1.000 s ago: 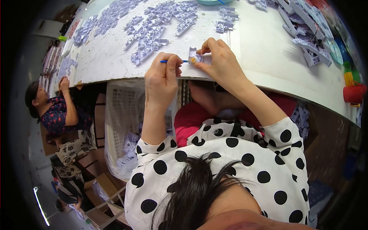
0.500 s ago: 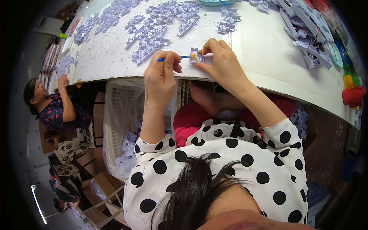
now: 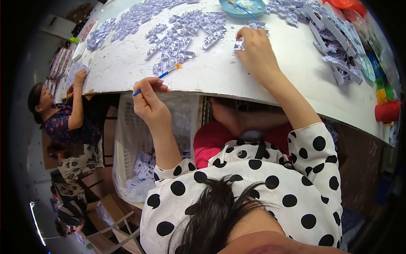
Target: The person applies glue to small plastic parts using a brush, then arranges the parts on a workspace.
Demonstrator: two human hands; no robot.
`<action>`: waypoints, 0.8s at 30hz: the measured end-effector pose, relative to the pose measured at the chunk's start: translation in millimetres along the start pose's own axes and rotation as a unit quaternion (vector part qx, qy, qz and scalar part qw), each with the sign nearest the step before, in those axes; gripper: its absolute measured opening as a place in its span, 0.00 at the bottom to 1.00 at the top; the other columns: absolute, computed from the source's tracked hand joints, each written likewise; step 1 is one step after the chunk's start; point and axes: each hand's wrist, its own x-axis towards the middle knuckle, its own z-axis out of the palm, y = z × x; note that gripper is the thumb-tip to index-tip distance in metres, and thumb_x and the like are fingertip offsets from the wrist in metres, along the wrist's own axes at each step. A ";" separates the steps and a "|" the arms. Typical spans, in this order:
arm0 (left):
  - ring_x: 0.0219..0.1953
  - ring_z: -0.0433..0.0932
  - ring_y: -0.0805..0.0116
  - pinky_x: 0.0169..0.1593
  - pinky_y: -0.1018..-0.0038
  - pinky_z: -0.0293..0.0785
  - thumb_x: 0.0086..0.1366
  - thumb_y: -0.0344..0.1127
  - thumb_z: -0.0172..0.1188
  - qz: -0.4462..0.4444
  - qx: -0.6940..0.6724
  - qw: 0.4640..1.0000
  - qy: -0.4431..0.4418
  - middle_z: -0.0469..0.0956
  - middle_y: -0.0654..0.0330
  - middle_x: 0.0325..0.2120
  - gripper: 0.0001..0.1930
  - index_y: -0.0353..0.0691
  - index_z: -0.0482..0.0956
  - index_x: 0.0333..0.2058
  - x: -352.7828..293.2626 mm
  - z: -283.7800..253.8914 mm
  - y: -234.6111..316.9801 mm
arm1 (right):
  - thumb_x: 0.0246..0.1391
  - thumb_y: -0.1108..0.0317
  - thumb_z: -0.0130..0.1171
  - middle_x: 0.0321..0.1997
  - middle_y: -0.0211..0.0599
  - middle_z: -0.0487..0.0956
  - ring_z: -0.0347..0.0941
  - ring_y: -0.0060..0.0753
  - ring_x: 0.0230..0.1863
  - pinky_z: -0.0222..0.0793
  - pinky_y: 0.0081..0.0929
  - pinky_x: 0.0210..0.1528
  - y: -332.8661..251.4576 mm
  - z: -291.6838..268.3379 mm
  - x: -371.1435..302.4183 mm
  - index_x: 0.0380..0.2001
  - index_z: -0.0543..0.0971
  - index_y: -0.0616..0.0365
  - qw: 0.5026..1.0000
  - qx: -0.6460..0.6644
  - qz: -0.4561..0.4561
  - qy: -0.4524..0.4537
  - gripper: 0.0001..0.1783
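Note:
A thin brush (image 3: 166, 73) with a blue handle and orange-yellow bristles is pinched in my left hand (image 3: 153, 103). It slants up and to the right near the table's front edge, its tip clear of any part. Further right, my right hand (image 3: 259, 53) has its thumb and fingers closed around a small pale lilac plastic part (image 3: 239, 43) on the table; the hand covers much of it. Similar lilac parts (image 3: 256, 25) lie just beyond those fingers. A loose group of the same plastic parts (image 3: 172, 45) spreads left of centre.
A blue bowl (image 3: 224, 8) with white contents and a blue stick stands at the back. Longer lilac housings (image 3: 338, 46) are piled right, near a red cup (image 3: 387, 111). A bag-lined crate (image 3: 120, 156) stands below the edge. Another person (image 3: 63, 114) sits at left.
My left hand has drawn back to the left with the brush, away from the part. My right hand has carried the part away and to the right, towards the other parts.

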 end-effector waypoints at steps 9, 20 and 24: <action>0.25 0.76 0.71 0.30 0.76 0.78 0.77 0.37 0.42 0.013 -0.012 1.000 0.005 0.76 0.54 0.30 0.15 0.30 0.72 0.38 0.6 1.7 4.4 | 0.52 0.59 0.65 0.38 0.42 0.77 0.70 0.43 0.46 0.70 0.36 0.51 -37.3 43.1 22.1 0.35 0.82 0.58 0.992 -0.018 -0.021 -0.119 0.14; 0.27 0.78 0.76 0.33 0.78 0.77 0.75 0.31 0.46 -0.051 -0.055 0.992 -0.098 0.77 0.59 0.29 0.11 0.31 0.75 0.37 -10.2 21.8 -5.7 | 0.49 0.69 0.64 0.34 0.40 0.79 0.72 0.43 0.45 0.71 0.35 0.49 -47.8 -12.9 -28.2 0.34 0.81 0.61 0.986 0.073 -0.012 -0.148 0.09; 0.26 0.79 0.74 0.31 0.79 0.76 0.75 0.31 0.48 -0.011 -0.043 0.987 -0.152 0.76 0.59 0.28 0.11 0.31 0.75 0.35 -12.5 34.8 -6.3 | 0.49 0.70 0.63 0.34 0.40 0.79 0.71 0.43 0.44 0.70 0.35 0.49 -51.5 -17.2 -45.7 0.38 0.82 0.62 0.985 0.146 0.026 -0.093 0.12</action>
